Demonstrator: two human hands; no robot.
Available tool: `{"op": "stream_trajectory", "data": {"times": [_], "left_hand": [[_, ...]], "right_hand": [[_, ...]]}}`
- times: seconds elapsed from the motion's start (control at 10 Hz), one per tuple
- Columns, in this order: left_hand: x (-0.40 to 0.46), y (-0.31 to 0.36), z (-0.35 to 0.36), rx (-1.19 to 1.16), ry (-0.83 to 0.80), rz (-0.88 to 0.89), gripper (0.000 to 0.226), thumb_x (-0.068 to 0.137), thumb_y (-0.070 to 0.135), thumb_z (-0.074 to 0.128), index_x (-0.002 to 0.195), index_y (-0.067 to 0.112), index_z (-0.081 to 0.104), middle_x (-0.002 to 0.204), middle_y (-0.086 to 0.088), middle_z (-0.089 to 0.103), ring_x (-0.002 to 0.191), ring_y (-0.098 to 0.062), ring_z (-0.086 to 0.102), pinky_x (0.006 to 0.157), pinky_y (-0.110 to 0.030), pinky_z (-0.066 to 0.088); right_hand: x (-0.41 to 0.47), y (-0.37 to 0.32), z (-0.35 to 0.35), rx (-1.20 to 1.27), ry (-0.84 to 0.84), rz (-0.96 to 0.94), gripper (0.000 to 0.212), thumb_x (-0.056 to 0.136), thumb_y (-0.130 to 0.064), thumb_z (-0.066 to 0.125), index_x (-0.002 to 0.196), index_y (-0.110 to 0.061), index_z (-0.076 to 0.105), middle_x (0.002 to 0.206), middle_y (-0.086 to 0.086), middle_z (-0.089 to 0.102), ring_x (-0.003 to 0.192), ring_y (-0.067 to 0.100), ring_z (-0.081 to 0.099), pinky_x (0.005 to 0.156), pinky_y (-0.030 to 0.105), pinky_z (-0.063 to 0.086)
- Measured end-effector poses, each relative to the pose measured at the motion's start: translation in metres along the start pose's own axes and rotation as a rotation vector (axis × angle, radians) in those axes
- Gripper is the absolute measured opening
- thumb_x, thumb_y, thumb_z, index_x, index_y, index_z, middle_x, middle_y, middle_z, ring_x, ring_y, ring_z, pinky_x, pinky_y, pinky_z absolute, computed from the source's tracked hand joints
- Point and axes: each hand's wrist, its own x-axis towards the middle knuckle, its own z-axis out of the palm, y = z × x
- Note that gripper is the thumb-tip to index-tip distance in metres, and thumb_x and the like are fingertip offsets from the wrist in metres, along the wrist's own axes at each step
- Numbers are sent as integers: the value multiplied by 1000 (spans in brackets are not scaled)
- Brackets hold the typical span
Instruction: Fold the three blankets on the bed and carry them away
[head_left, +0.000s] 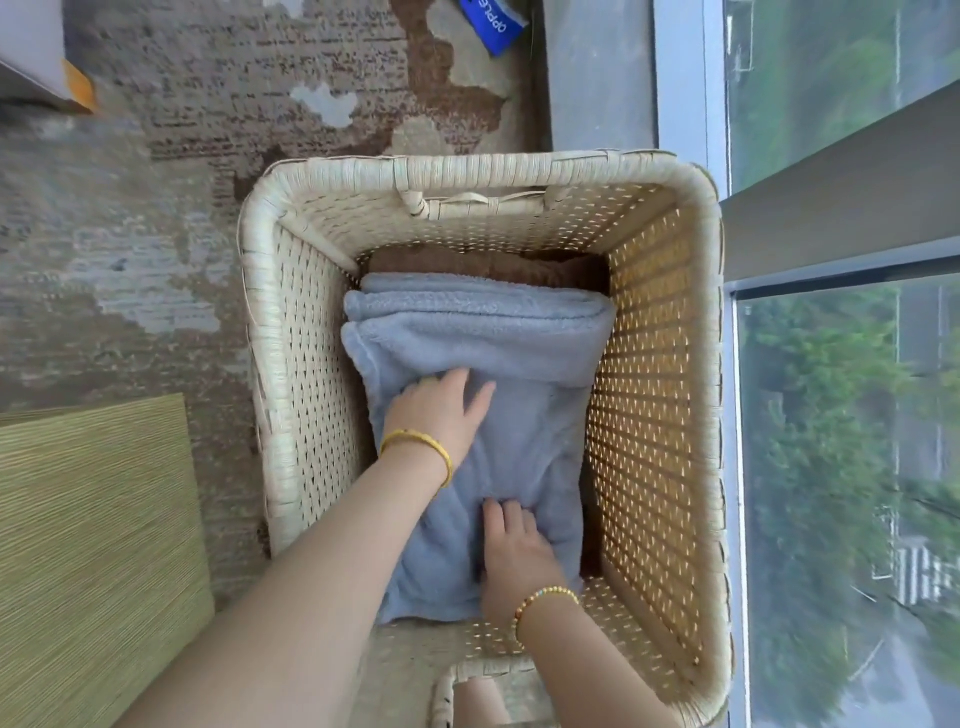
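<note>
Both my arms reach down into the wicker basket (660, 415) around my hands. Under my palms lies the folded blue blanket (483, 338), with a brown blanket (467, 262) beyond my fingertips. My left hand (441, 410) presses flat, fingers straight. My right hand (514, 551), nearer me, rests fingers down on the blue blanket too, gripping nothing.

Fluffy matt fleece blue blanket (483, 332) in a rough woven wicker basket (519, 171).

Patterned rug (208, 156); window (841, 364); blue packet (493, 23)
</note>
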Motion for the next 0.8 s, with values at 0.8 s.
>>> {"op": "stream_trajectory", "data": {"times": [0.8], "left_hand": [[-94, 33, -75, 362, -648, 37, 46, 95, 22, 39, 140, 14, 30, 138, -12, 46, 121, -29, 49, 96, -34, 41]], "right_hand": [[-47, -23, -91, 237, 4, 158, 57, 92, -3, 42, 144, -14, 22, 147, 8, 25, 126, 29, 44, 99, 37, 40]]}}
